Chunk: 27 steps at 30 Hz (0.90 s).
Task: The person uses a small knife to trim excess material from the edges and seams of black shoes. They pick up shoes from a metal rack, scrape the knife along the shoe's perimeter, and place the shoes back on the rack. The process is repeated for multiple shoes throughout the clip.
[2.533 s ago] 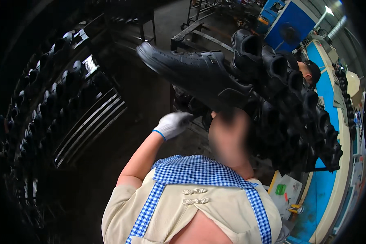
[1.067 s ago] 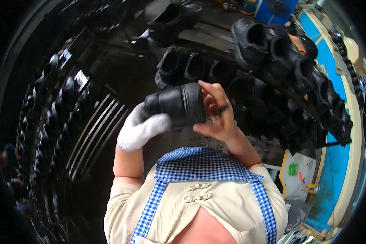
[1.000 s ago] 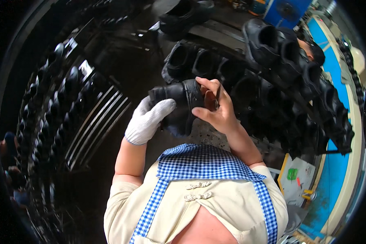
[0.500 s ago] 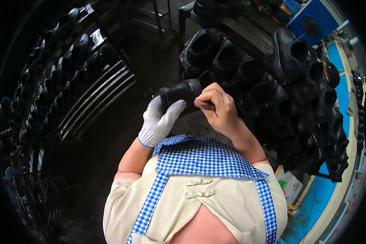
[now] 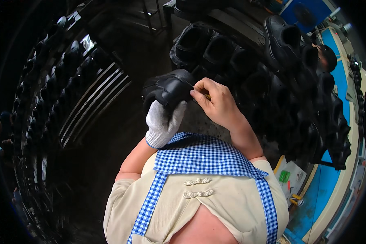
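Observation:
A black shoe (image 5: 173, 87) is raised in front of my chest, turned so its smooth leather side faces up. My left hand (image 5: 162, 122), in a white knitted glove, grips it from below, with the glove partly inside the shoe's dark opening. My bare right hand (image 5: 217, 101) is closed in a pinch at the shoe's right edge. Between its fingers a bit of a small, slim yellowish tool (image 5: 208, 96) shows; its kind is hidden by the fingers. The tip meets or nearly meets the shoe's edge.
Several black shoes (image 5: 219, 51) crowd a rack ahead and to the right. Metal rails (image 5: 95, 101) and more shoes stand at the left. Beyond the right rack run a blue conveyor (image 5: 329, 179) and a tray with yellow-handled scissors (image 5: 297, 199). Another person (image 5: 327, 57) is partly visible.
The shoe has turned in my left hand, so more of its leather side shows. My right hand has stayed close to its edge, and the view has shifted slightly.

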Each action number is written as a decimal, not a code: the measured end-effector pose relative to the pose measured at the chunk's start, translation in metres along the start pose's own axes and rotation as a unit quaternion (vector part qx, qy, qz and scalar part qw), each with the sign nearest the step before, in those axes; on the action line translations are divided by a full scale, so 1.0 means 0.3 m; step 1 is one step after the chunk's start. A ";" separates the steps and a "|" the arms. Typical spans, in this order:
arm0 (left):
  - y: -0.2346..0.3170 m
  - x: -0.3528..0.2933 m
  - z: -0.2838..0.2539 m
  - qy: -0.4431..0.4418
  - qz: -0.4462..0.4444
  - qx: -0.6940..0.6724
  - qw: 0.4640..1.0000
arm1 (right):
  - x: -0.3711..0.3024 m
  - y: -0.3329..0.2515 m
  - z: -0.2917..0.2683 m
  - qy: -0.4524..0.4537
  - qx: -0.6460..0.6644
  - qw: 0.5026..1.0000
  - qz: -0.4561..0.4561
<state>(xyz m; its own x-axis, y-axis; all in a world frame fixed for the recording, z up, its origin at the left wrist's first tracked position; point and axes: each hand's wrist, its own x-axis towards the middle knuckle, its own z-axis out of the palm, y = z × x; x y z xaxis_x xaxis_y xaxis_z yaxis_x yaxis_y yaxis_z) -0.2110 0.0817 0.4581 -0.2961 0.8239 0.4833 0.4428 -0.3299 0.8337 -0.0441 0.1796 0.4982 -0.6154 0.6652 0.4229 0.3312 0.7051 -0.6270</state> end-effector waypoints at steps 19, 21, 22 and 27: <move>0.017 0.101 -0.040 0.130 -0.274 -0.325 0.896 | -0.112 -0.004 0.084 -0.099 0.122 0.979 0.129; -0.005 0.090 -0.049 0.081 -0.141 -0.107 0.981 | -0.091 0.015 0.044 0.001 0.087 0.995 0.039; -0.018 0.081 -0.051 0.062 -0.117 -0.054 0.990 | -0.078 0.012 0.028 0.015 0.071 0.997 0.027; -0.033 0.036 -0.032 0.052 -0.169 -0.070 0.982 | -0.060 -0.008 0.013 0.045 -0.094 0.994 -0.033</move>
<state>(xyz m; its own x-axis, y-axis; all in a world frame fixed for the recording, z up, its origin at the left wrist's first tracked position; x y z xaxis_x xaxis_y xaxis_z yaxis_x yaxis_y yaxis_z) -0.2268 0.0893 0.4576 -0.4937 0.8485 0.1903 0.1852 -0.1111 0.9764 -0.0366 0.1650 0.4893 -0.5763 0.6294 0.5213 0.4259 0.7757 -0.4657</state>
